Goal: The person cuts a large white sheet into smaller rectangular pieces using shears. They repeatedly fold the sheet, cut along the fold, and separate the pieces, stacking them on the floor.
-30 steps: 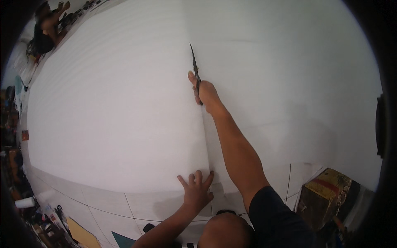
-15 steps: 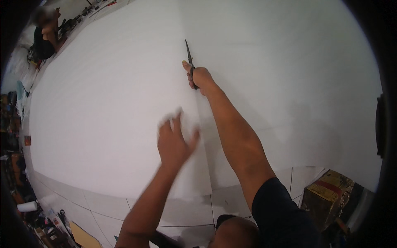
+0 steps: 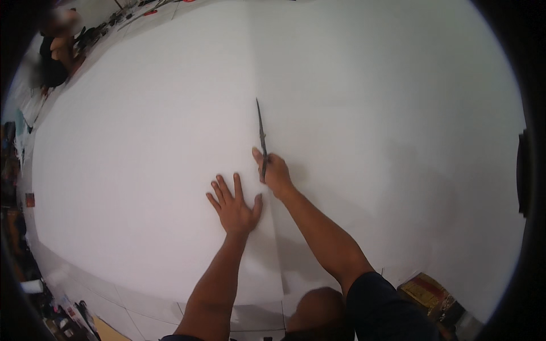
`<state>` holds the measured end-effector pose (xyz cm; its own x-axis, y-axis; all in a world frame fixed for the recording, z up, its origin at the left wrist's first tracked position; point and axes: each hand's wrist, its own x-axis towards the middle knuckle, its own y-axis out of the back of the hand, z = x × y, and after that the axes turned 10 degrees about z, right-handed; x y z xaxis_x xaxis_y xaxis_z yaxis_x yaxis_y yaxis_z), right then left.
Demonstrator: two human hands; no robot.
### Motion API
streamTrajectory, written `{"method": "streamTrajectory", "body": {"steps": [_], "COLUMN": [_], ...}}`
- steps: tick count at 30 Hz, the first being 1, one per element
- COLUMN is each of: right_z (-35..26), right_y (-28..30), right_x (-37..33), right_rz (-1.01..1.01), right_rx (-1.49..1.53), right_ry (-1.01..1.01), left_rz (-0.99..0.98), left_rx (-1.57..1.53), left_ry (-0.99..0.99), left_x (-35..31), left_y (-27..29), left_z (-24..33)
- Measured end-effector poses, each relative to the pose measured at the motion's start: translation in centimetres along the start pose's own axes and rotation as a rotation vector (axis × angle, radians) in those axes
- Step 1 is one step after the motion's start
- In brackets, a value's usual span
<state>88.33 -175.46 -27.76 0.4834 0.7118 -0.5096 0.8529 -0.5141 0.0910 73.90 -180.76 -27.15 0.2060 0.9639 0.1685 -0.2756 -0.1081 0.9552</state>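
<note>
A large white sheet (image 3: 142,142) spreads over the floor. From its near edge a straight split runs up to the dark scissors (image 3: 261,126), with one side slightly overlapping or shadowing the other. My right hand (image 3: 277,175) grips the scissors by the handles, blades pointing away from me and looking nearly closed. My left hand (image 3: 235,211) lies flat on the sheet, left of the split, fingers spread and thumb beside the line. Nothing is in it. The far end of the sheet runs out of view at the top.
Another person (image 3: 54,59) sits at the far left beyond the sheet. A worn cardboard box (image 3: 425,291) stands at the near right on the tiled floor (image 3: 145,325). Mixed clutter and a white roll (image 3: 32,286) line the left side. Red-handled tools (image 3: 150,12) lie at the far edge.
My left hand, blurred with bent fingers before, now rests flat on the sheet. The scissors and my right hand appear lower, partly because the whole view has shifted.
</note>
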Motion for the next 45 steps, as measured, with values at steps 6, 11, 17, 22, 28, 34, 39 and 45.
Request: {"method": "streamTrajectory", "body": {"steps": [6,11,17,22,28,34,39,45], "right_z": [1.4,1.2,1.7,-4.5,-5.2,-6.1,-5.3,-8.8], "right_y": [0.5,-0.2,-0.5,-1.1,-1.0,-1.6,-1.0,-2.1], "right_x": [-0.1,-1.8,-1.7,0.8,2.9,2.0,3.5,8.9], "right_rz": [0.044,0.087,0.134,0.117,0.214,0.071,0.093,0.107], "right_rx": [-0.222,-0.245,-0.134,-0.262,-0.36,-0.058,-0.085,-0.138], "right_ry": [0.043,0.038,0.097,0.003,0.136,0.007,0.027,0.041], "left_rz": [-0.107,-0.14,-0.204,-0.215,-0.103,0.275,0.104,0.014], "left_rx": [-0.029,-0.029,-0.014,0.023,-0.057,-0.071,0.044,0.077], "left_ry": [0.029,0.031,-0.023,-0.03,0.091,0.044,0.062,0.079], "left_x": [0.4,-0.6,-6.5,-10.8,-13.6,14.6,17.0,18.3], "left_y": [0.2,0.1,0.1,3.7,6.0,2.3,-1.8,-1.9], "left_z": [-0.1,-1.1,-2.7,-2.9,-1.0,-2.5,-2.1,-1.7]}}
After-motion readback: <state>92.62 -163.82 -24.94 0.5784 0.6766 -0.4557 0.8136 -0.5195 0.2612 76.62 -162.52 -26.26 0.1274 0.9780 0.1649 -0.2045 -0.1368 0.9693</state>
